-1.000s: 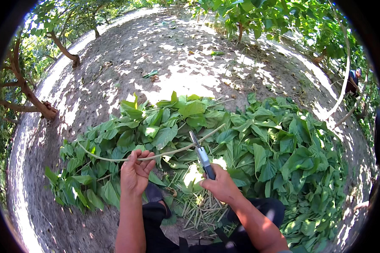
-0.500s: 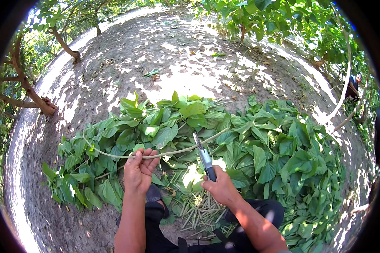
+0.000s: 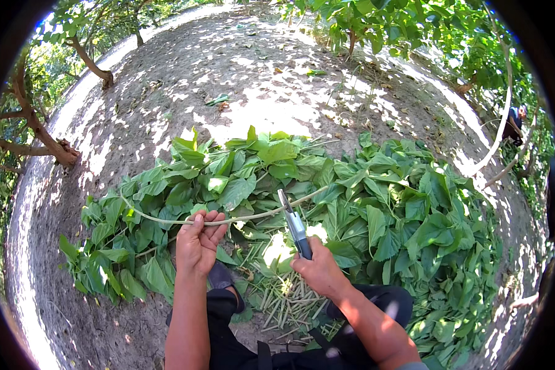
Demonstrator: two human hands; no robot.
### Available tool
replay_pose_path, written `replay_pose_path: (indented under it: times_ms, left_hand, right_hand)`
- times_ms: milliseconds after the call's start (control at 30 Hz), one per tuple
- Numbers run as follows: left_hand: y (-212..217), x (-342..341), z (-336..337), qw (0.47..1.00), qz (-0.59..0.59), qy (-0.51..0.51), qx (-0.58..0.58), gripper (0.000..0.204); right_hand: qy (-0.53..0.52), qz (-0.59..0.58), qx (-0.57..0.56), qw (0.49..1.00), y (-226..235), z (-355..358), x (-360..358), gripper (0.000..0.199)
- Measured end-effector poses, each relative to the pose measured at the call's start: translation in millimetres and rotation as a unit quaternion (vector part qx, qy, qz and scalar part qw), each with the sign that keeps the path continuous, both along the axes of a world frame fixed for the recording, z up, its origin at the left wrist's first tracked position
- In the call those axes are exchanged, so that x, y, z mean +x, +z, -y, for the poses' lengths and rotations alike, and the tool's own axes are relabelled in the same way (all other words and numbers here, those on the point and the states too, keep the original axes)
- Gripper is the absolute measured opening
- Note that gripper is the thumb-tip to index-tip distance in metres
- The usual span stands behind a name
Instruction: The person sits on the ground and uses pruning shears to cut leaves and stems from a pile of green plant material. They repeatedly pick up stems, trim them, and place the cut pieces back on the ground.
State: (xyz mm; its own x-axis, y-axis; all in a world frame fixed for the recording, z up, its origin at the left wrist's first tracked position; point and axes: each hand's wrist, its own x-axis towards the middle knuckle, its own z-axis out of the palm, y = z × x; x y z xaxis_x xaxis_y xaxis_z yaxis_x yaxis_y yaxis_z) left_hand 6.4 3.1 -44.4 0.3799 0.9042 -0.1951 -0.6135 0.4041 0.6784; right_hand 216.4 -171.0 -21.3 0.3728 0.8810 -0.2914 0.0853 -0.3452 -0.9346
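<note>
I can't read any words, numbers, labels or signs from where I am watching.

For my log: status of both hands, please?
Left hand holds thin, curved, pale-green stem. Right hand grips grey metal shears at stem. Broad green leaves beneath.
</note>
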Motion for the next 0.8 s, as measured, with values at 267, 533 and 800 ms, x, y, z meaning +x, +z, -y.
replay_pose_path:
  times_ms: [267, 533, 800]
  left_hand:
    - [2.6, -2.7, -1.5, 1.0, -0.013, 0.002, -0.003, 0.015]
    - [6.6, -9.3, -8.5, 0.998, 0.012, 0.057, 0.007, 0.013]
    - [9.7, 1.3, -0.3, 0.996, 0.031, 0.083, 0.023, 0.014]
  right_hand:
    - [0.005, 0.005, -0.006, 1.0, 2.5, 0.1, 0.2, 0.027]
    - [0.035, -0.065, 0.002, 0.997, -3.2, 5.4, 1.7, 0.028]
    - [0.126, -0.135, 0.027, 0.982, -6.4, 2.3, -9.4, 0.031]
